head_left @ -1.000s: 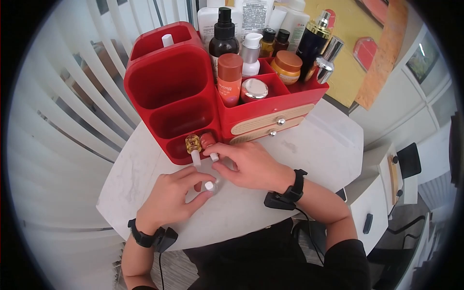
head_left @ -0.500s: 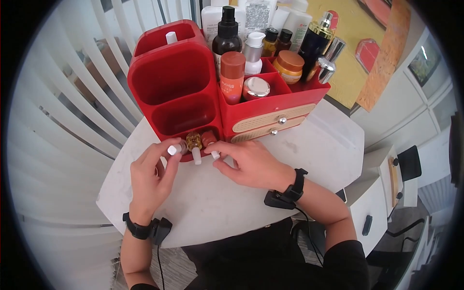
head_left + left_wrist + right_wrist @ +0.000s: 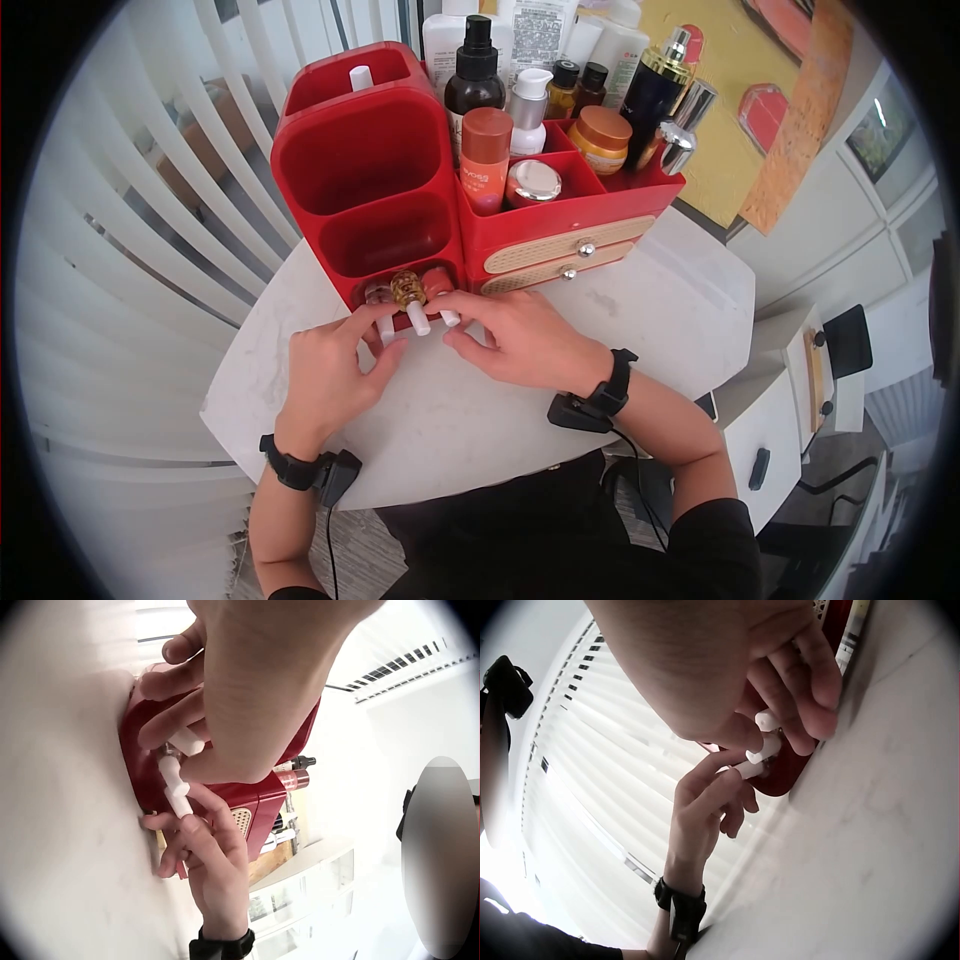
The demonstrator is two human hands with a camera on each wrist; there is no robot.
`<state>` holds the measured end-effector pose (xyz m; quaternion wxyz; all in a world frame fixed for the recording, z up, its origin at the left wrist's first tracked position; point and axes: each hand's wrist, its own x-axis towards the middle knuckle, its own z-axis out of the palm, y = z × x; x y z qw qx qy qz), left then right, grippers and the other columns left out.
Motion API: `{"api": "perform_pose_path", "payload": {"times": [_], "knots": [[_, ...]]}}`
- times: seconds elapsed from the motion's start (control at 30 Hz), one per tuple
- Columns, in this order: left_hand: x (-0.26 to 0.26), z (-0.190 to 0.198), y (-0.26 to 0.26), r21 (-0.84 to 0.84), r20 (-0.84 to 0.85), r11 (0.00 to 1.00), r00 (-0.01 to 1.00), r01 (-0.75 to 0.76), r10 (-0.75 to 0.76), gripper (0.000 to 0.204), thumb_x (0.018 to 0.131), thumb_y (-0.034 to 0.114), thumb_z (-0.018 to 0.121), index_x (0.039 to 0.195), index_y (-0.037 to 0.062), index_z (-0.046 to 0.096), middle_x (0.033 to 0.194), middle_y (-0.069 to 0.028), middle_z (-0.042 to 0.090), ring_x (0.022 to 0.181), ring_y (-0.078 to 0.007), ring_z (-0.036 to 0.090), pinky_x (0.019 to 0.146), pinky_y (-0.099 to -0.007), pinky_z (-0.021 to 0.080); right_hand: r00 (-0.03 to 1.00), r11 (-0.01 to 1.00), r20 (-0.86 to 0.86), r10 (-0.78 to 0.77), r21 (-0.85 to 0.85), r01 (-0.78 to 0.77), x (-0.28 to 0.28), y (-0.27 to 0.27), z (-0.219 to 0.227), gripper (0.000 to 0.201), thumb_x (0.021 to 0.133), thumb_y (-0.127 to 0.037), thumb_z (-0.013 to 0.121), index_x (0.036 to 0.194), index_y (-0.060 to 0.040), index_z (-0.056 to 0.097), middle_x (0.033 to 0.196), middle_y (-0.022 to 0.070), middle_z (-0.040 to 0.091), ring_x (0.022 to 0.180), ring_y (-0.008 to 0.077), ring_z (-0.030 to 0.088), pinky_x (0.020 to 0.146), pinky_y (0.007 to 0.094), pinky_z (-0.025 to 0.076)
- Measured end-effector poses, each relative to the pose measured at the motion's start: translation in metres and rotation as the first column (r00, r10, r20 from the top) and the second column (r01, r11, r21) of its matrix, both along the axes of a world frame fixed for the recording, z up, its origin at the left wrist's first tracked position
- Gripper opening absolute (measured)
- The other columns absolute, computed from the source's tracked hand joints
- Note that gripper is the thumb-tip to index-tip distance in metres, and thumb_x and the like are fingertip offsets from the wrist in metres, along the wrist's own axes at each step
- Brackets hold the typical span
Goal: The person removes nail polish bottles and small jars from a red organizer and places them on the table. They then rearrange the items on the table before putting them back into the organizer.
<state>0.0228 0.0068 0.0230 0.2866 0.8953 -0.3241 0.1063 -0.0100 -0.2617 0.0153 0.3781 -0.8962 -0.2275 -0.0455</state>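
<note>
In the head view, three small white-capped bottles lean in the front compartment of a red organizer [image 3: 365,160]. My left hand [image 3: 335,375] pinches the clear bottle's white cap [image 3: 387,329] between thumb and index finger. Beside it, a gold bottle [image 3: 407,288] lies with its cap pointing toward me, touched by neither hand. The right hand [image 3: 525,340] has its index finger and thumb around the white cap [image 3: 450,318] of a red bottle [image 3: 436,281]. Both hands meet close together at the caps in the left wrist view, the right hand [image 3: 217,881] below.
Behind the front compartment are larger compartments, one with a white-topped item [image 3: 361,77]. A joined red box with two drawers [image 3: 560,260] holds an orange bottle [image 3: 485,165], a jar [image 3: 600,140] and several other bottles. White blinds [image 3: 130,300] hang left of the marble-patterned table [image 3: 470,430].
The left hand first carried the clear bottle from the tabletop up to the compartment's left side, then moved slightly right, and the bottle now leans inside with its cap toward me. The right hand has barely moved.
</note>
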Motion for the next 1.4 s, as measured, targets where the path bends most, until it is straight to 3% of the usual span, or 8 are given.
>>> {"api": "perform_pose_path", "payload": {"times": [0.5, 0.77, 0.87, 1.0, 1.07, 1.23, 1.3, 1.4], "knots": [[0.0, -0.002, -0.002, -0.075, -0.038, 0.997, 0.999, -0.034, 0.032, 0.019, 0.098, 0.013, 0.082, 0.117, 0.0098, 0.08, 0.074, -0.0054, 0.073, 0.051, -0.017, 0.062, 0.055, -0.0331, 0.048, 0.999, 0.999, 0.015, 0.03, 0.033, -0.031, 0.0, 0.004, -0.001, 0.035, 0.101, -0.016, 0.072, 0.135, -0.013, 0.068, 0.1, 0.0169, 0.082, 0.089, 0.0415, 0.078, 0.082, 0.0522, 0.061], [0.001, -0.003, -0.002, -0.073, -0.031, 0.997, 0.999, -0.029, 0.027, 0.017, 0.097, 0.011, 0.08, 0.114, 0.0105, 0.08, 0.074, -0.0042, 0.073, 0.05, -0.0153, 0.059, 0.054, -0.0319, 0.047, 0.982, 0.883, 0.12, -0.145, 0.464, 0.074, 0.001, 0.008, -0.009, 0.022, 0.099, -0.006, 0.076, 0.121, -0.0098, 0.077, 0.091, 0.0054, 0.079, 0.061, 0.0173, 0.065, 0.06, 0.0319, 0.053], [0.0, 0.0, -0.001, -0.05, -0.037, 0.998, 0.999, -0.031, 0.029, 0.019, 0.095, 0.013, 0.081, 0.114, 0.0115, 0.08, 0.075, -0.0038, 0.075, 0.052, -0.0182, 0.063, 0.056, -0.0334, 0.05, 0.981, 0.932, 0.193, -0.027, 0.359, -0.044, -0.009, -0.001, 0.007, 0.025, 0.096, 0.0, 0.076, 0.12, -0.0069, 0.08, 0.091, -0.0022, 0.079, 0.06, 0.0034, 0.058, 0.055, 0.0243, 0.044], [0.0, 0.001, -0.001, -0.007, -0.048, 0.999, 0.998, -0.031, 0.03, 0.021, 0.094, 0.016, 0.082, 0.115, 0.0123, 0.078, 0.076, -0.0035, 0.076, 0.055, -0.0222, 0.067, 0.06, -0.0354, 0.054, 0.993, 0.923, 0.114, 0.042, 0.377, -0.082, -0.013, 0.005, 0.005, 0.021, 0.095, -0.001, 0.075, 0.114, -0.0087, 0.081, 0.083, -0.0031, 0.076, 0.058, 0.0056, 0.059, 0.055, 0.0244, 0.044], [0.0, 0.0, -0.001, -0.009, -0.045, 1.0, 0.999, -0.02, 0.02, 0.021, 0.095, 0.017, 0.082, 0.115, 0.0123, 0.077, 0.076, -0.0032, 0.076, 0.055, -0.0226, 0.068, 0.06, -0.0358, 0.054, 0.983, 0.944, 0.056, 0.174, 0.275, -0.183, -0.01, 0.006, -0.001, 0.021, 0.095, -0.009, 0.077, 0.116, -0.0111, 0.079, 0.078, 0.0055, 0.075, 0.062, 0.0193, 0.069, 0.062, 0.0341, 0.053], [-0.001, 0.002, -0.001, 0.008, -0.083, 1.0, 0.996, -0.016, 0.017, 0.022, 0.096, 0.019, 0.082, 0.116, 0.0123, 0.076, 0.077, -0.0026, 0.076, 0.056, -0.024, 0.069, 0.06, -0.0369, 0.054, 0.972, 0.957, -0.059, 0.226, 0.199, -0.21, -0.01, 0.002, 0.008, 0.023, 0.099, -0.014, 0.077, 0.121, -0.0097, 0.076, 0.077, 0.0062, 0.074, 0.066, 0.0211, 0.073, 0.066, 0.0346, 0.055], [0.001, -0.002, -0.001, -0.003, -0.045, 1.0, 0.999, 0.005, -0.005, 0.025, 0.094, 0.013, 0.082, 0.118, 0.0111, 0.078, 0.078, -0.003, 0.074, 0.053, -0.0174, 0.065, 0.056, -0.0327, 0.051, 0.968, 0.959, -0.112, 0.223, 0.202, -0.198, -0.007, 0.001, 0.01, 0.022, 0.102, -0.016, 0.076, 0.124, -0.0089, 0.075, 0.076, 0.006, 0.074, 0.067, 0.0211, 0.074, 0.067, 0.0346, 0.056], [0.001, -0.001, -0.001, -0.006, -0.042, 1.0, 0.999, 0.003, -0.003, 0.024, 0.094, 0.013, 0.082, 0.118, 0.0109, 0.078, 0.079, -0.0034, 0.074, 0.053, -0.0179, 0.065, 0.056, -0.0331, 0.051, 0.975, 0.899, -0.149, 0.162, 0.429, -0.084, -0.001, 0.004, 0.001, 0.024, 0.113, -0.024, 0.067, 0.129, -0.0083, 0.073, 0.085, 0.0082, 0.075, 0.073, 0.0209, 0.075, 0.072, 0.0343, 0.057]]}}
